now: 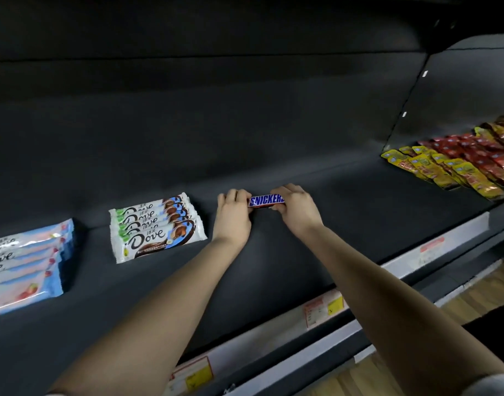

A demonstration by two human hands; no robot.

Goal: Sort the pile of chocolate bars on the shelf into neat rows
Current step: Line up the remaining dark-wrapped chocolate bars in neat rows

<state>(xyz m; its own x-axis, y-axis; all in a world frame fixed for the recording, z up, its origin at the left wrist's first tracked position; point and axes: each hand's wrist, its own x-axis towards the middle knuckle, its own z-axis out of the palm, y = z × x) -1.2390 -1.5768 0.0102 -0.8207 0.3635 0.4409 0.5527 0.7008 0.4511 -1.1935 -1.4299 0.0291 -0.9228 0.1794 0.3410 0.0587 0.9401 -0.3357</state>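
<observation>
Blue Snickers (pixel 266 200) pinched endwise by curled left hand (pixel 233 217) and right hand (pixel 296 207), likely for squaring with Dove stack (pixel 156 225) leftward.

the snickers bar (pixel 266 201) has blue letters on white over brown, on a dark grey shelf (pixel 359 190). at its nine o'clock the white dove bars (pixel 156 224) carry brown swirls and green ends; at two o'clock, yellow and red packets (pixel 456 164).
</observation>
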